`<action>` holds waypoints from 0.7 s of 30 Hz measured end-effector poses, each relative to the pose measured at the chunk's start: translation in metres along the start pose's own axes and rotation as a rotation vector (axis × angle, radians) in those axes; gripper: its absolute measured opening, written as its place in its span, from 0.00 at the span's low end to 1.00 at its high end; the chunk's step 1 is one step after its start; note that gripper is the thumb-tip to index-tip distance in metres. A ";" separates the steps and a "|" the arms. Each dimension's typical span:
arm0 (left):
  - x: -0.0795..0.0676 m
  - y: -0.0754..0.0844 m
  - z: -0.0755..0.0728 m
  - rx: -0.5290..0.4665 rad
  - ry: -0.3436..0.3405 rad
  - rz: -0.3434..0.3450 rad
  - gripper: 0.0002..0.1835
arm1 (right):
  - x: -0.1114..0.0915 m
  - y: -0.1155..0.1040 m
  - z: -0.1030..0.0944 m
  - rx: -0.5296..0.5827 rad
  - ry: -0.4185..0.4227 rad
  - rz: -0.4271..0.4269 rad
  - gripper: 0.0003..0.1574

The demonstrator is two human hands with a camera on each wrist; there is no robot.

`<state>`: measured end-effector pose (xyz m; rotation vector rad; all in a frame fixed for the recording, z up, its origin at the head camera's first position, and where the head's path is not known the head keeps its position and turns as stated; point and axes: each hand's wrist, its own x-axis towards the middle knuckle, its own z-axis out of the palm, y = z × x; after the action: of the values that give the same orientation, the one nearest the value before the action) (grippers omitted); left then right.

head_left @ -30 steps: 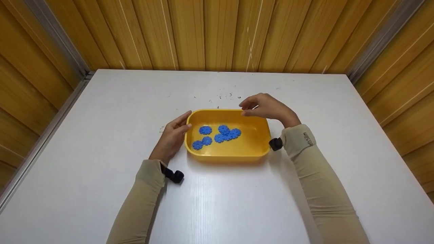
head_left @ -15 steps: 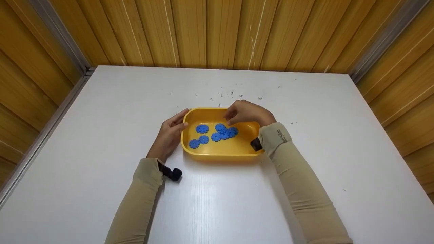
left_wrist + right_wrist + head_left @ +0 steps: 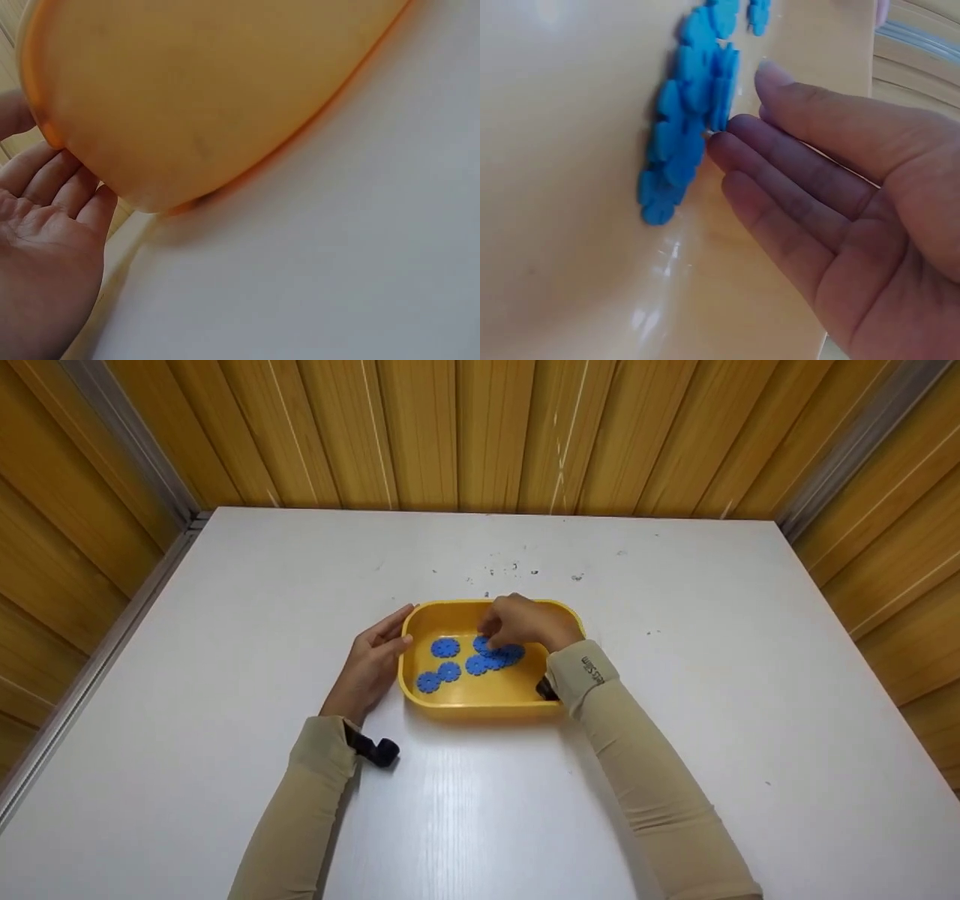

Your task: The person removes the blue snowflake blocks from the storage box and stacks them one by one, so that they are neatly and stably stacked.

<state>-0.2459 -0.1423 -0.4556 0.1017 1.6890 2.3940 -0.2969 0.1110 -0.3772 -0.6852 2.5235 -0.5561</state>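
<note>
Several blue notched plastic discs [image 3: 445, 647] lie in a shallow yellow tray [image 3: 480, 709], some of them overlapping in a cluster [image 3: 682, 112]. At the tray's left end, my left hand [image 3: 371, 664] grips the wall, thumb at the rim and fingers along the outside. The left wrist view shows those fingers [image 3: 60, 180] against the tray's outer side. My right hand [image 3: 523, 622] is inside the tray over the back of the cluster. In the right wrist view its fingertips [image 3: 718, 144] are right at the discs, with thumb and fingers apart.
The tray stands on a white table [image 3: 262, 585] with small dark marks [image 3: 515, 566] behind it. Yellow wood-look panels [image 3: 420, 435] rise beyond the back edge and at both sides. Each wrist wears a small black camera [image 3: 384, 751].
My right hand has moved left and down from the tray's back rim into the tray, reaching the disc cluster. The left hand keeps its grip on the tray, which has shifted slightly left in view.
</note>
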 end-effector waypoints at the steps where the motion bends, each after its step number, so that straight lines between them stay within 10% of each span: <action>1: -0.001 0.000 0.000 0.000 -0.002 0.001 0.33 | 0.000 -0.001 0.001 -0.002 0.006 0.000 0.20; 21: -0.002 -0.001 -0.001 -0.016 0.006 0.002 0.33 | 0.003 -0.010 0.014 -0.083 0.045 -0.007 0.17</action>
<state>-0.2442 -0.1438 -0.4565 0.0933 1.6723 2.4117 -0.2881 0.0981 -0.3849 -0.7185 2.5991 -0.4767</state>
